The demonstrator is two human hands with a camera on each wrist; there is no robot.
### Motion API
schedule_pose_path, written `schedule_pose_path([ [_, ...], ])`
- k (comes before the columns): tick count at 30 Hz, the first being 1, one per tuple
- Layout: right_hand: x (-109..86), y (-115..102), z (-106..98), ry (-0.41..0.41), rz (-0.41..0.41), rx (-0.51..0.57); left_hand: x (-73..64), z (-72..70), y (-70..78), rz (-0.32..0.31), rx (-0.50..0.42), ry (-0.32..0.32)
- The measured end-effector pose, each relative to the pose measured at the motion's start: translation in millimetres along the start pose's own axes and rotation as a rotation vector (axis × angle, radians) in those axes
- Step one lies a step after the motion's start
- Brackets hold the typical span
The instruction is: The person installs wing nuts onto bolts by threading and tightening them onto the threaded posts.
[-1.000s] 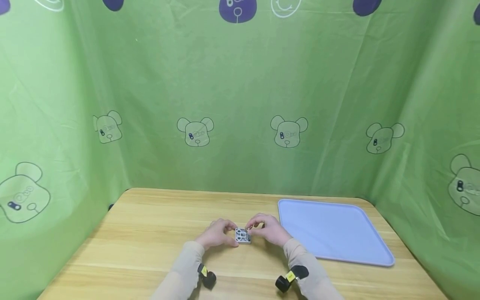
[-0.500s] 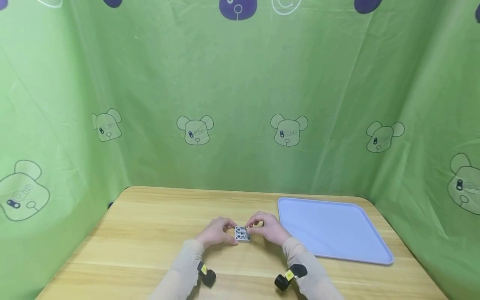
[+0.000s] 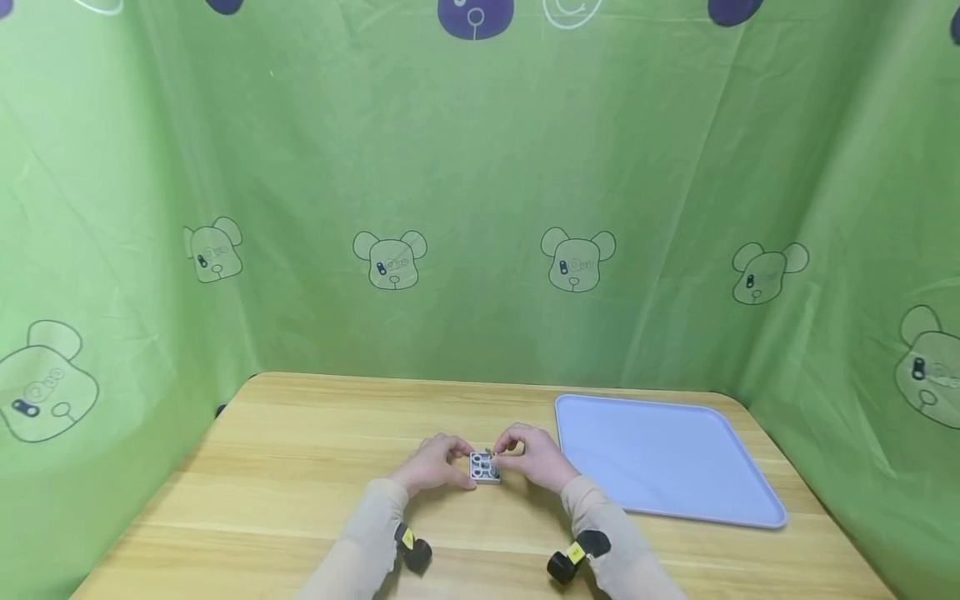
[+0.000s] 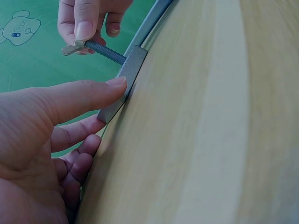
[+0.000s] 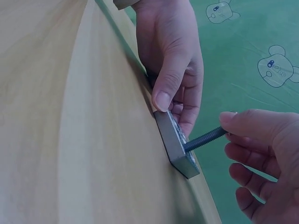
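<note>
A small square metal block (image 3: 483, 477) with round holes in its upper face lies on the table between both hands. My left hand (image 3: 433, 465) grips its left side, thumb along the near edge and fingers at the far edge. Out of the block stands a dark threaded wing bolt (image 4: 108, 51), its shank in a hole near the right end. My right hand (image 3: 537, 458) pinches the bolt's brass-coloured head (image 4: 72, 48) between thumb and fingertips. In the right wrist view the right thumb (image 5: 252, 123) covers that head, and a length of thread shows above the block.
A pale blue tray (image 3: 667, 458) lies on the wooden table (image 3: 315, 433) to the right, close beyond the right hand. Green patterned curtains (image 3: 480, 333) hang behind the table and on both sides.
My right fingertips have shifted slightly at the bolt's head, and a wing of it now shows above the block's far edge. The left hand and the block keep their place.
</note>
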State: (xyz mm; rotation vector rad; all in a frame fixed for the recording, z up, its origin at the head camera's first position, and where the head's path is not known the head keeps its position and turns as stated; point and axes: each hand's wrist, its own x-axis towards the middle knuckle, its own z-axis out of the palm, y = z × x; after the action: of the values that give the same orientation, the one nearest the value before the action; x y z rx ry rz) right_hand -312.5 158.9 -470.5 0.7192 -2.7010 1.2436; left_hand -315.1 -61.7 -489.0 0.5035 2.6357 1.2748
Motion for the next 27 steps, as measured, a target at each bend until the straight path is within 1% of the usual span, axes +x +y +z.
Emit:
schedule_pose_path([
  [18,-2.4,-2.5,6.9,0.002,0.021,0.023,-1.4,-0.3,2.6,-0.007,-0.001,0.004],
  [27,-1.7,-0.4,9.3,0.001,0.008,0.013,0.2,0.2,1.6,-0.001,0.004,0.003],
])
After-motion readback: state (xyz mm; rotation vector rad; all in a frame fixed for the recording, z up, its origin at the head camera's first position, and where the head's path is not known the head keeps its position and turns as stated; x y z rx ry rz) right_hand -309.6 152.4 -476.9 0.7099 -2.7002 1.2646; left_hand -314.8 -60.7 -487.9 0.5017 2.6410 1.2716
